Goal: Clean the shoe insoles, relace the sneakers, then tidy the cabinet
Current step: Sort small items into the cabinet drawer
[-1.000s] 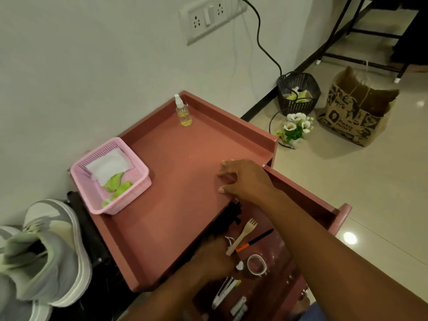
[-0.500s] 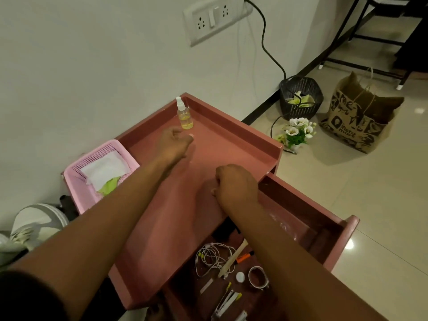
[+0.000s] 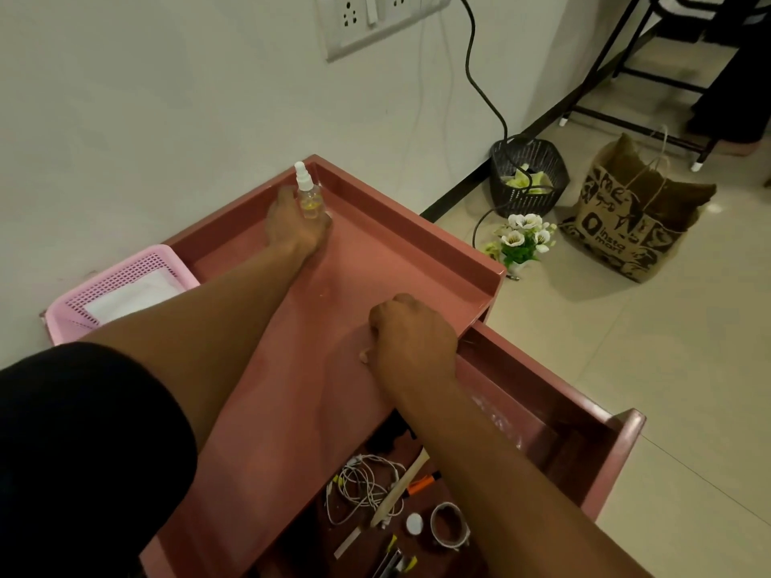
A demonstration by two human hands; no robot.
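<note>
Left hand point(image 3: 294, 225): curled round spray bottle point(image 3: 309, 198) at 11 o'clock, likely lifting it to tidy.
Right hand point(image 3: 411, 333): fisted, empty, knuckles braced on counter point(image 3: 375, 260) beside open drawer point(image 3: 584, 444).

small clear spray bottle point(image 3: 309, 198) of yellowish liquid, white nozzle, upright at the pink cabinet top's point(image 3: 375, 260) far corner.

Spray bottle point(image 3: 309, 196) at cabinet top's point(image 3: 375, 260) far corner, basket point(image 3: 121, 281) on left edge; open drawer point(image 3: 555, 415) below right holds cables point(image 3: 363, 481).
</note>
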